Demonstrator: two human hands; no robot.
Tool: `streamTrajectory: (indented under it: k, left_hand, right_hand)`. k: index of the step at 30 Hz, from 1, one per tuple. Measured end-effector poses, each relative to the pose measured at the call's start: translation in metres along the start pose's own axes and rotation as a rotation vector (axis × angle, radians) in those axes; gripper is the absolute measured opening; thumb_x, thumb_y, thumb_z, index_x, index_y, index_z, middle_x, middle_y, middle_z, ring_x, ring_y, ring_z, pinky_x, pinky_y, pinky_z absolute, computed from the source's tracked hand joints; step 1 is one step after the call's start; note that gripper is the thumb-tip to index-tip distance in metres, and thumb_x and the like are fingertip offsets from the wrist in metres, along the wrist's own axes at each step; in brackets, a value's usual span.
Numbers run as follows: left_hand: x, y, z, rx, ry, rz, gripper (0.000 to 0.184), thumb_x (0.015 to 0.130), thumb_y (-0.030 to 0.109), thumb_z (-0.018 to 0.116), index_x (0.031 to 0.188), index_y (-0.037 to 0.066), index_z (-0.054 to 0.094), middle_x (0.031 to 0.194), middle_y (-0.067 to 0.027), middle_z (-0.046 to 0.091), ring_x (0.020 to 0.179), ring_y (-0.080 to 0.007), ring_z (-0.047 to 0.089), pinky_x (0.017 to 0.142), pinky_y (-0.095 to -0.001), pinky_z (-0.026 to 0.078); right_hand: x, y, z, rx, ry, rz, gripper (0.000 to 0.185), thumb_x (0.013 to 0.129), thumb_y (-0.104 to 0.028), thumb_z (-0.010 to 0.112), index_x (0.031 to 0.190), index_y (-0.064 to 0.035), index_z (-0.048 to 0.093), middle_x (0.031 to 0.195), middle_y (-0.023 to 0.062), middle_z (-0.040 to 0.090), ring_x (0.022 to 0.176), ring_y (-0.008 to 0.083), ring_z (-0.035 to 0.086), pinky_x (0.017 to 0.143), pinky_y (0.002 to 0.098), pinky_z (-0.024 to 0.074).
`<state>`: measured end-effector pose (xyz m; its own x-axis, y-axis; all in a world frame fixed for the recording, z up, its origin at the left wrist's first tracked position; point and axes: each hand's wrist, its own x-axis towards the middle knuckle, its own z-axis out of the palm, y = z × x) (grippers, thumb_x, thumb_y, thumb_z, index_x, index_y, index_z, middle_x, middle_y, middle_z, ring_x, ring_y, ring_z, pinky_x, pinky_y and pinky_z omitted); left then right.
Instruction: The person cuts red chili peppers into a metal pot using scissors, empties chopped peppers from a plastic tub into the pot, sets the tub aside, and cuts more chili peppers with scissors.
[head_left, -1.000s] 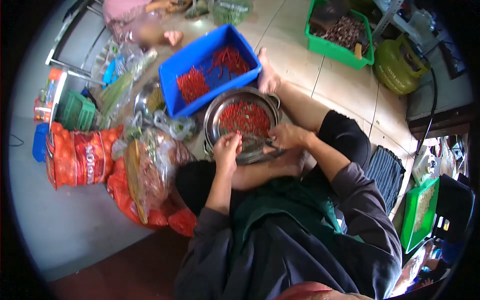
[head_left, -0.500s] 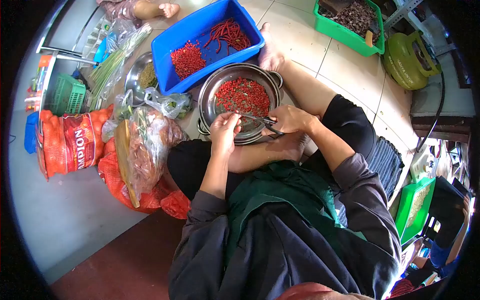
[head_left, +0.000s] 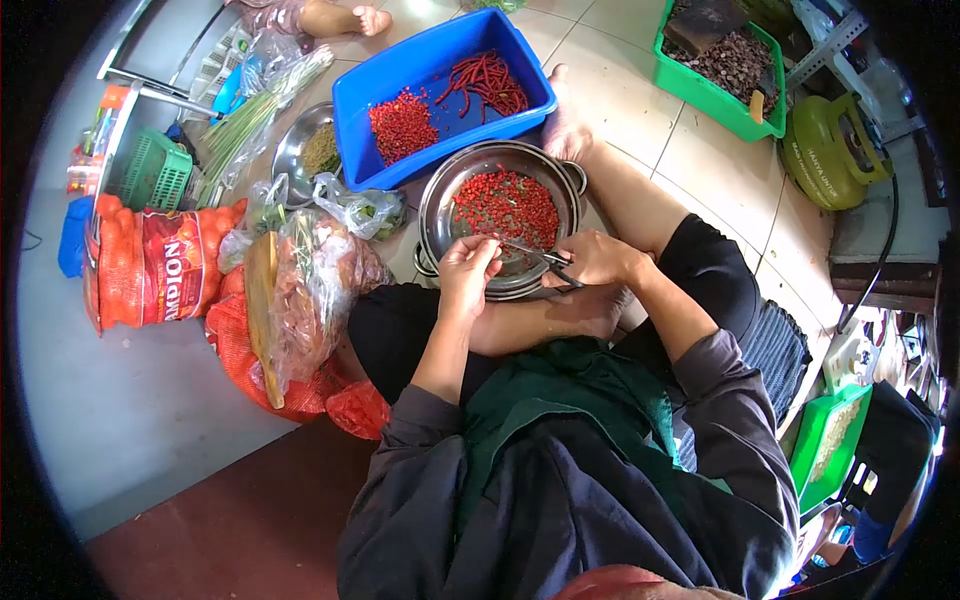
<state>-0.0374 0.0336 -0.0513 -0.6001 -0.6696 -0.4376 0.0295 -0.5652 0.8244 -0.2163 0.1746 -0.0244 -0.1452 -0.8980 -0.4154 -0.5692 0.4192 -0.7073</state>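
My right hand (head_left: 592,260) grips a pair of scissors (head_left: 556,262) by the black handles, the blades pointing left over the near edge of a steel pot (head_left: 430,222). At the blade tips, my left hand (head_left: 468,274) is closed in a pinch, with a bit of red chili (head_left: 494,237) showing at the fingertips. Most of that chili is hidden by the fingers. Below both hands, cut red chili pieces (head_left: 506,203) cover much of the pot's bottom. The pot stands on the floor between my bent legs.
Beyond the pot, a blue tub (head_left: 362,178) holds cut and whole chilies. Left are a steel bowl (head_left: 287,150), plastic-bagged produce (head_left: 315,285), a wooden board (head_left: 262,320) and an orange net sack (head_left: 165,265). A green crate (head_left: 700,100) and gas cylinder (head_left: 830,150) stand right.
The view has shifted, so the scene sits slightly farther right. The scissor handles look closer together than before. Both hands stay over the pot's near edge.
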Motion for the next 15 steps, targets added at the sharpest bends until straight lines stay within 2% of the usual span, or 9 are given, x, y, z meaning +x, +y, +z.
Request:
streamTrajectory:
  k: [2,5,15]
  left_hand:
    - [-0.002,0.000,0.004,0.011,0.013,-0.013,0.007,0.085,0.007,0.062,0.090,0.004,0.057,0.086,-0.0034,0.061,0.076,-0.0091,0.059,0.063,-0.0211,0.051]
    - [-0.002,-0.001,0.005,0.005,0.002,-0.029,0.008,0.085,0.007,0.062,0.090,0.004,0.056,0.087,-0.0039,0.061,0.076,-0.0094,0.058,0.064,-0.0216,0.051]
    - [0.000,-0.002,-0.001,-0.002,0.003,-0.027,0.009,0.084,0.005,0.062,0.092,0.005,0.057,0.088,-0.0037,0.060,0.077,-0.0105,0.059,0.065,-0.0226,0.051]
  right_hand:
    - [0.000,-0.002,-0.001,-0.039,-0.004,-0.009,0.056,0.070,-0.055,0.065,0.082,-0.0005,0.063,0.076,0.0200,0.061,0.076,0.0335,0.061,0.067,0.0405,0.0441]
    - [0.000,-0.001,-0.002,-0.010,0.000,0.016,0.062,0.067,-0.059,0.065,0.080,0.0021,0.063,0.081,0.0246,0.061,0.084,0.0382,0.060,0.073,0.0441,0.0441]
    - [0.003,0.008,0.000,-0.038,0.092,-0.078,0.061,0.069,-0.058,0.065,0.081,0.0019,0.063,0.079,0.0245,0.061,0.083,0.0392,0.059,0.074,0.0447,0.0442]
